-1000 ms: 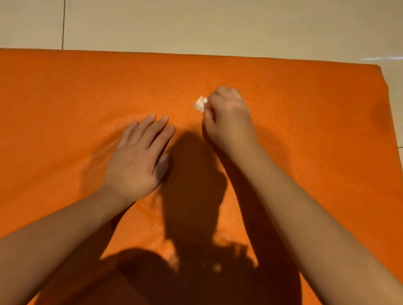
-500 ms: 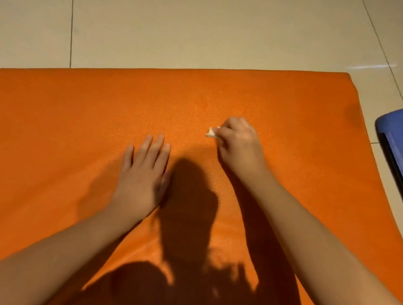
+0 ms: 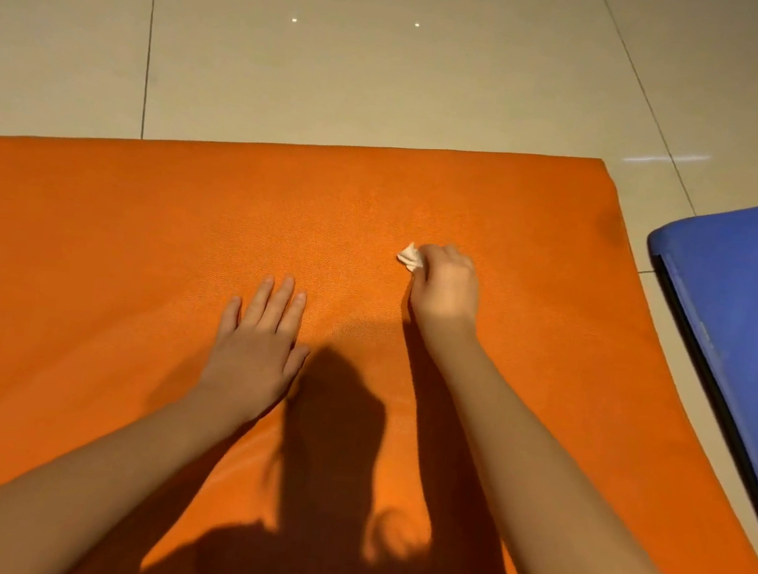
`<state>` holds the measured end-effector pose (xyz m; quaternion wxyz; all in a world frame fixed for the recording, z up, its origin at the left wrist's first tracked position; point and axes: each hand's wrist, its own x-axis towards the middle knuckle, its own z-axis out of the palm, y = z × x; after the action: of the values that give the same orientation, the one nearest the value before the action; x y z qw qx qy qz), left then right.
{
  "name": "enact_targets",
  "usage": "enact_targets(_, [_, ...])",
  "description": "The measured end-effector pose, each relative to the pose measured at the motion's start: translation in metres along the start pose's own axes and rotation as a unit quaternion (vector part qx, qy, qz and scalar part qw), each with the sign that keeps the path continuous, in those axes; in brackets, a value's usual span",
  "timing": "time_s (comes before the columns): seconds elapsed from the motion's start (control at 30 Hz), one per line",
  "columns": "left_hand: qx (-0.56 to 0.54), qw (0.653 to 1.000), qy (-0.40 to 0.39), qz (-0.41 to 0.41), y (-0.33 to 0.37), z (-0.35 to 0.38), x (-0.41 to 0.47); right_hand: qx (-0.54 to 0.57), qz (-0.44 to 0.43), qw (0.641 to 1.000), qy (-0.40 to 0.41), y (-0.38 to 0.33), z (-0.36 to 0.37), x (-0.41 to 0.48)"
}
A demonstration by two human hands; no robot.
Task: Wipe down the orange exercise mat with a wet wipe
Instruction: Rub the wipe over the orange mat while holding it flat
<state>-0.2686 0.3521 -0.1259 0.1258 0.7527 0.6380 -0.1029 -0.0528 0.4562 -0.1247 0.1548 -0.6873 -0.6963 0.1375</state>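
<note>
On the tiled floor (image 3: 388, 79) the orange exercise mat (image 3: 118, 238) lies flat and fills most of the view. Its far edge runs straight from the left border of the picture to a rounded far-right corner. From that corner its right edge slants down toward the lower right. The left and near edges lie outside the picture. Beyond the far edge there is only bare pale tile crossed by thin grout lines. A blue padded object (image 3: 743, 331) lies on the floor to the right, just beside the mat's right edge, with a narrow strip of tile between the two. Wide bare orange stretches to the left of both hands, a broad band of it lies between the hands and the far edge, and more lies between the right hand and the right edge.

The right hand (image 3: 446, 288) is knuckles-up on the mat, right of centre, its forearm reaching in from the lower right. Its fingers are curled into a loose fist round a small crumpled wet wipe (image 3: 409, 257). A white tuft of the wipe sticks out at the hand's upper left and sits against the mat.

The left hand (image 3: 255, 349) lies palm-down on the mat, nearer the person and well apart from the right hand. Its fingers (image 3: 281, 300) are straight, close together and pointing toward the far edge, holding nothing. A dark shadow (image 3: 336, 421) falls on the mat between the two forearms.
</note>
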Motion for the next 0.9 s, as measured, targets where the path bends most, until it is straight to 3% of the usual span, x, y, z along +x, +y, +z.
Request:
enact_targets(0.07, [0.002,1.000,-0.005,0.001,0.003,0.002,-0.007,0.038,-0.012,0.999,-0.018,-0.016,0.005,-0.021])
enact_targets(0.2, [0.007,1.000,-0.014,-0.004,0.008,0.006,-0.023,0.028,-0.187,0.973,-0.129,-0.016,0.006,-0.046])
enact_targets(0.27, [0.003,1.000,-0.022,-0.009,0.010,0.006,-0.029,-0.016,-0.161,0.979,-0.122,-0.002,0.002,-0.042])
enact_targets(0.37, [-0.005,0.999,-0.037,-0.009,0.012,0.008,-0.042,0.000,-0.002,1.000,-0.028,0.003,0.000,-0.048])
enact_targets(0.4, [-0.004,0.999,-0.044,-0.011,0.012,0.009,-0.046,0.007,0.012,1.000,-0.019,-0.003,-0.001,-0.054])
enact_targets(0.57, [-0.017,0.998,-0.053,-0.040,0.023,0.014,-0.063,0.014,-0.150,0.976,-0.155,-0.008,-0.007,-0.088])
enact_targets(0.73, [-0.044,0.992,-0.099,-0.062,0.033,0.011,-0.083,0.022,-0.007,0.998,-0.064,0.013,-0.016,-0.105])
enact_targets(0.9, [-0.085,0.989,-0.107,-0.058,0.041,0.009,-0.103,0.047,-0.131,0.972,-0.188,0.005,-0.019,-0.143])
